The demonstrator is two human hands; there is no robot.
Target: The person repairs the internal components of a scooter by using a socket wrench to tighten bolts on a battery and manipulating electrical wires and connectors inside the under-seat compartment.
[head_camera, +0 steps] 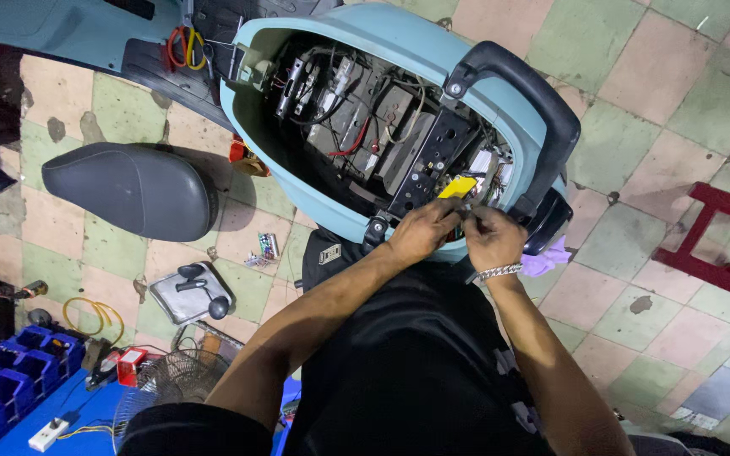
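A light blue scooter body [399, 34] stands with its seat off, showing an open bay of batteries and wires [365, 127]. A black grab rail [542, 101] curves around its rear. My left hand [420, 232] and my right hand [492, 236] meet at the bay's near rim, fingers pinched around something small beside a yellow tool or part [458, 187]. What exactly each hand grips is hidden by the fingers. A silver bracelet [498, 272] circles my right wrist.
The removed grey seat [133, 190] lies on the tiled floor at left. A grey tray with black parts [192, 291], a small fan [175, 380], blue bins [10, 380] and yellow wire [95, 312] sit lower left. A red frame [720, 245] stands right.
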